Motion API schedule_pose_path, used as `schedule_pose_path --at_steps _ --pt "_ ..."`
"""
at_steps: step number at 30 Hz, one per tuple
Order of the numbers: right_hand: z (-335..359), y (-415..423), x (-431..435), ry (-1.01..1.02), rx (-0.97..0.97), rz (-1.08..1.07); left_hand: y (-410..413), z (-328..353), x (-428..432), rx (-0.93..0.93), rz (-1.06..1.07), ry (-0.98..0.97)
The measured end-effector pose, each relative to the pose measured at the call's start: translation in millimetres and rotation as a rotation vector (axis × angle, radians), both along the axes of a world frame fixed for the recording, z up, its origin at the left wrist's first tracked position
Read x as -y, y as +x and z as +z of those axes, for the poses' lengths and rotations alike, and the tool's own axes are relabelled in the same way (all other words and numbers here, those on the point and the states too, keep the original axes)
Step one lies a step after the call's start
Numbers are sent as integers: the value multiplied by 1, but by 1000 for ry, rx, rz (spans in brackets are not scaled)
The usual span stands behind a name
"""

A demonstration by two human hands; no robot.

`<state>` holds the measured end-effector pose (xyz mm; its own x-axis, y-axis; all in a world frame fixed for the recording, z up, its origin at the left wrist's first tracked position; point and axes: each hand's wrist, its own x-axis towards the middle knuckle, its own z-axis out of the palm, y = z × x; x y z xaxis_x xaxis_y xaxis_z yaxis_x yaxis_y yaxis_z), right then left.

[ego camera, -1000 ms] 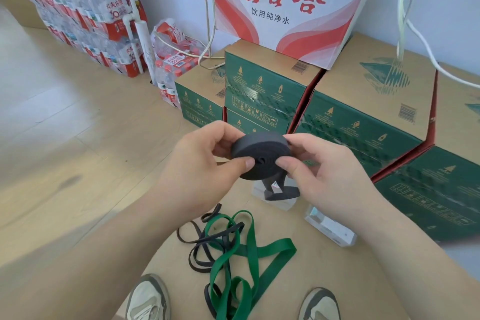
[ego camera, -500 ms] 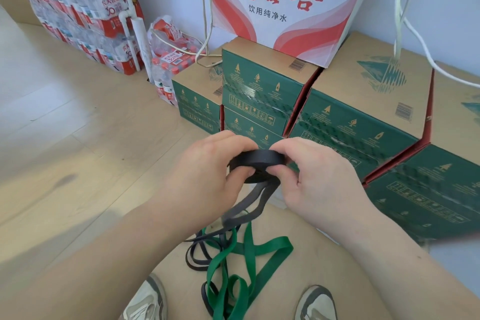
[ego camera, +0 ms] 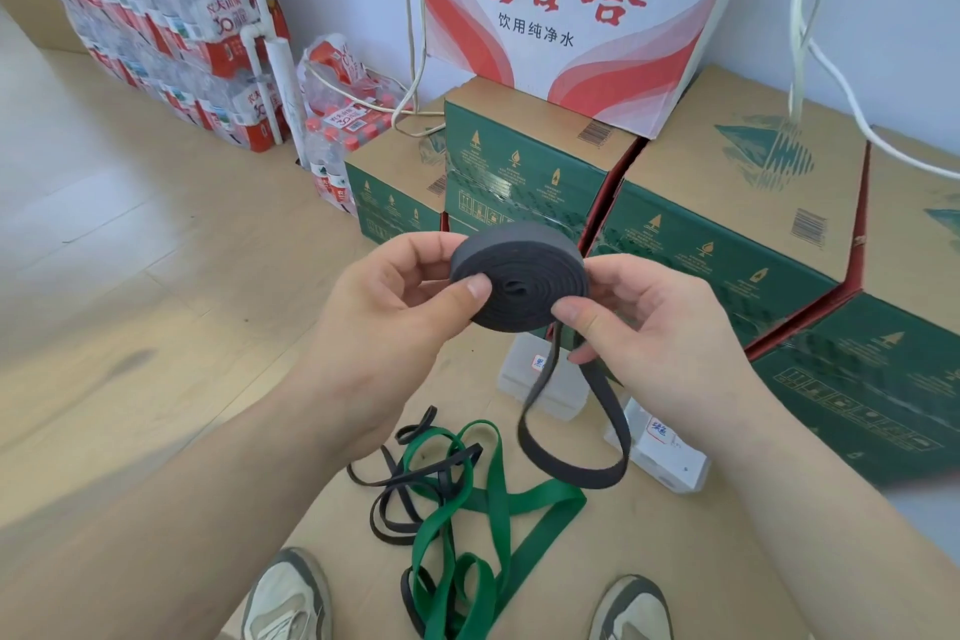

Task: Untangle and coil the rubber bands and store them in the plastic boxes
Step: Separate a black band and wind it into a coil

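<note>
Black band coil (ego camera: 519,276) sat between both hands: left hand (ego camera: 384,322) pinched its left edge, right hand (ego camera: 660,333) gripped the right; loose tail (ego camera: 571,452) hung below.

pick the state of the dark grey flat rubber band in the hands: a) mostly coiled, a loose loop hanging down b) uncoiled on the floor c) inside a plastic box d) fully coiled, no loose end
A: the dark grey flat rubber band is a tight coil pinched between the left hand and right hand, with a loose loop dangling below.
</note>
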<state>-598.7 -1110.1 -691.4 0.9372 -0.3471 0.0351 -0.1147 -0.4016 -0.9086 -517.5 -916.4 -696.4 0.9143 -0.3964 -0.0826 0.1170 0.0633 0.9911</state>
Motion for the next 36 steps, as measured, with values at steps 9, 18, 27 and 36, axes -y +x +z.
schedule_pose_path --at_steps 9,18,27,36 --pt "-12 -1 -4 -560 -62 106 4 -8 -5 804 -96 594" --pt "-10 2 -6 -348 -37 3 0 -7 1 543 -63 487" --pt "-1 -2 0 -3 -70 62 4 -5 -2 219 -16 230" --pt "-9 -4 -6 -521 -58 119 0 -14 -5 778 -176 603"
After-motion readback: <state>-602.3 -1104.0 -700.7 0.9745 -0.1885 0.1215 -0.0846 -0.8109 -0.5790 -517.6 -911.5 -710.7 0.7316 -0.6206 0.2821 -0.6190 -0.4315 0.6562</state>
